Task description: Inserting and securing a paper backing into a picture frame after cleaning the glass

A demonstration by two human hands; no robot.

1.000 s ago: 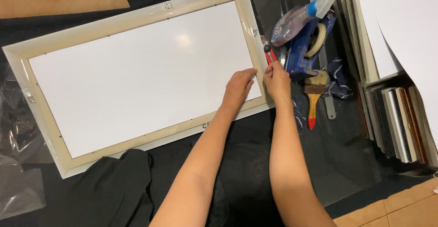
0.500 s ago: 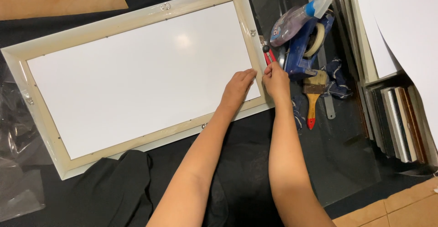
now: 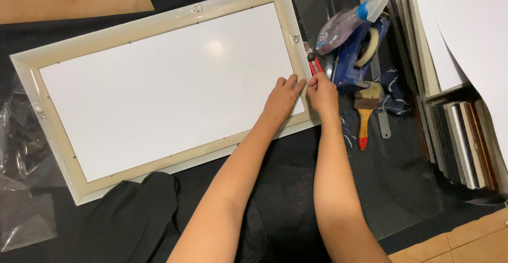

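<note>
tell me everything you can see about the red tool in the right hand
The small red-handled tool with a black knob end is slim, looks like plastic, and lies tilted along the right rail of the cream picture frame, which lies back up on the black cloth. Only its upper part shows; the lower end sits hidden in the grip of the right hand. Its working tip cannot be seen. The left hand presses the white backing board beside it.

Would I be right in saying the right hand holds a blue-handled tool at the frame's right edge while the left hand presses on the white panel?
Not quite: in the head view the tool is red-handled, not blue. The right hand holds it at the frame's right edge, the left hand on the white panel.
</note>
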